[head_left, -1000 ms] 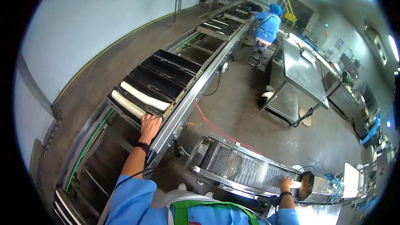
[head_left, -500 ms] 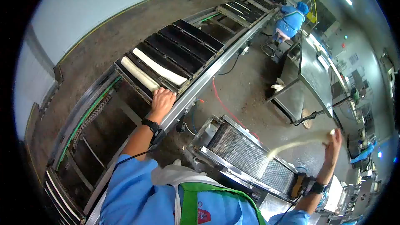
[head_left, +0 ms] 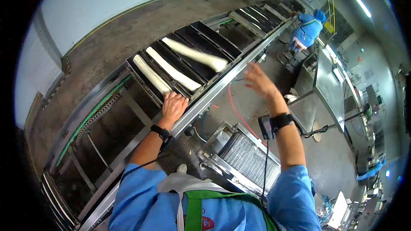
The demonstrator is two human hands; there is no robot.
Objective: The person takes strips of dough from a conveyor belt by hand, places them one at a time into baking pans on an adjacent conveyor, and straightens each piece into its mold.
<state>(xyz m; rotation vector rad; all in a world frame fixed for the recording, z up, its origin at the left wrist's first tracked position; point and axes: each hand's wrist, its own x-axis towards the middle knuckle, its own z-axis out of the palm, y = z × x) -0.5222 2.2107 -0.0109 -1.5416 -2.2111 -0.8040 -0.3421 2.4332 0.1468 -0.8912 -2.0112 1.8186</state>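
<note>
Long pale dough strips lie in black baking pans on the conveyor: one dough strip (head_left: 150,73) in the nearest pan, a second dough strip (head_left: 173,70) beside it. A third dough strip (head_left: 195,54), blurred by motion, lies slantwise over a pan farther along, its near end by the pan's rim. My left hand (head_left: 174,106) is curled over the near end of the pan set (head_left: 138,77), close to the first strip's end. My right hand (head_left: 259,80) is off the conveyor's right side, in the air, fingers apart and holding nothing.
The conveyor rail (head_left: 227,86) runs from lower left to upper right. Below my right arm stands a mesh belt machine (head_left: 246,156). A steel table (head_left: 329,87) is at the right, and a co-worker in blue (head_left: 308,30) bends by the conveyor farther along. A red hose (head_left: 235,109) crosses the floor.
My right hand has swung from the far right over to the conveyor and let go of the dough strip it held. That strip is now over a third pan. My left hand stays at the pans.
</note>
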